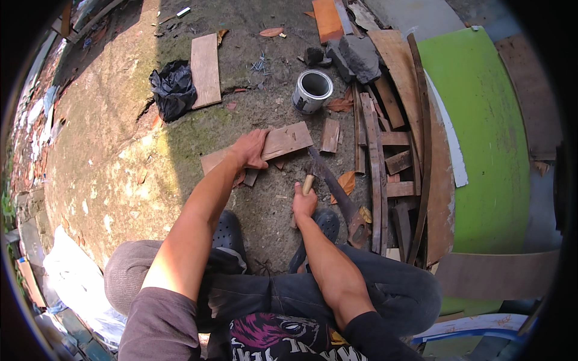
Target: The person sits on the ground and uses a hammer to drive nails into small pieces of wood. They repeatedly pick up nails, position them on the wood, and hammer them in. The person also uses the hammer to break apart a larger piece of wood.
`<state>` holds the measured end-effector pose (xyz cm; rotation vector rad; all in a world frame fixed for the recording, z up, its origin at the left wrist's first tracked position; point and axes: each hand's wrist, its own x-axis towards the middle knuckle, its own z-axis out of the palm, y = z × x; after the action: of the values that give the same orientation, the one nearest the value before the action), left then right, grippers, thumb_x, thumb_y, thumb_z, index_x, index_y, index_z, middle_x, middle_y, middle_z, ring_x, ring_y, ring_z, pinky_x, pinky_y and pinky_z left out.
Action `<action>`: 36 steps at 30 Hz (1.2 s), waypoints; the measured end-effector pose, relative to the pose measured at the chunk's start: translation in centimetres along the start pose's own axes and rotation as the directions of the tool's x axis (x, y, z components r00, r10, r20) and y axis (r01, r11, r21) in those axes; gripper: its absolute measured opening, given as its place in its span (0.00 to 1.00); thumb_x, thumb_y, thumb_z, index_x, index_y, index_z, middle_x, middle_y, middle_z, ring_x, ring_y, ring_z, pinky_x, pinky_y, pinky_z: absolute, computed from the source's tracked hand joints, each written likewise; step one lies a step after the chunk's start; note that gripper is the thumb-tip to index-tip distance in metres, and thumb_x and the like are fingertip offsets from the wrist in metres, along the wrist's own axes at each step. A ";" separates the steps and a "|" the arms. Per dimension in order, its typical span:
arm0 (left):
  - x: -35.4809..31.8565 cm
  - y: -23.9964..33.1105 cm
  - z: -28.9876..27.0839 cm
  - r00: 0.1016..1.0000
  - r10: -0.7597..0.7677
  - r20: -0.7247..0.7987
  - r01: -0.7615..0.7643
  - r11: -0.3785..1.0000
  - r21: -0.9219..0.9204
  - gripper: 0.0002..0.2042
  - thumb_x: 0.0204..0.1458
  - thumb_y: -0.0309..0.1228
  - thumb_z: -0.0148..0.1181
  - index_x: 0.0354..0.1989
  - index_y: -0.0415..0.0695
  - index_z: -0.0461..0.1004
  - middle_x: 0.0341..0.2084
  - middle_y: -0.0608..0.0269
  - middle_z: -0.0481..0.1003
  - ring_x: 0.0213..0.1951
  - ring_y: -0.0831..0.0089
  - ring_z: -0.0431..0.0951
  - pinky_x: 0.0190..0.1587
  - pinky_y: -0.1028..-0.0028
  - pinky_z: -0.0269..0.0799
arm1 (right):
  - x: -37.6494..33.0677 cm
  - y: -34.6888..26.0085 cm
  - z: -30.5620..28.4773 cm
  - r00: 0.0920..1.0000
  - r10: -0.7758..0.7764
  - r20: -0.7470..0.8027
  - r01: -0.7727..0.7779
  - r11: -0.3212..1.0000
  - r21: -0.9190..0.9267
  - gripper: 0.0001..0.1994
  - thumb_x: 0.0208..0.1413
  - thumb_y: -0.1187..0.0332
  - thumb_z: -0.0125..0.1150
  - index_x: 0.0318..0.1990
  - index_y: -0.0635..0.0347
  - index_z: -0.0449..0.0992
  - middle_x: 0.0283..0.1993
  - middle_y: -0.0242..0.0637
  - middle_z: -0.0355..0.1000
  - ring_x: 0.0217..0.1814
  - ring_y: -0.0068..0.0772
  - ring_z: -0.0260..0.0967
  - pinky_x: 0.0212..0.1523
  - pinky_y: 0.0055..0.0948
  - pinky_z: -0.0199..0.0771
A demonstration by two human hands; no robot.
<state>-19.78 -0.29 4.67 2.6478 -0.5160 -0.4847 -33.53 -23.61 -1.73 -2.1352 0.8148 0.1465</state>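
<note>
A short wooden board (288, 140) lies at a slant on the ground in front of me, with small wood pieces partly under its near edge. My left hand (253, 148) grips it across the middle, fingers over the top and thumb at the near side. Closed round a tool with a light wooden handle (308, 184), my right hand (304, 201) is just short of the board's right end; the tool's working end cannot be made out. To the right of that hand lies a handsaw (340, 195), its blade tip near the board's end.
Beyond the board stand an open metal can (313, 90) and a small wood block (330, 135). A black plastic bag (173, 90) and a flat plank (206, 71) lie far left. Stacked wood strips (373, 174), grey stone chunks (359, 58) and a green panel (487, 144) line the right.
</note>
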 end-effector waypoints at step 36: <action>-0.9 3.2 -1.1 0.999 0.008 0.038 -0.005 0.996 -0.088 0.46 0.31 0.57 0.74 0.55 0.40 0.62 0.52 0.44 0.71 0.50 0.46 0.76 0.52 0.56 0.74 | -1.5 -1.7 -2.7 0.999 0.001 0.042 0.003 0.996 -0.088 0.26 0.53 0.47 0.66 0.37 0.69 0.77 0.36 0.59 0.77 0.43 0.63 0.75 0.47 0.51 0.71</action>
<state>-21.02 -2.33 7.24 2.5569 -0.5029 -0.5444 -34.15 -24.04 1.72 -2.2070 0.7960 0.2302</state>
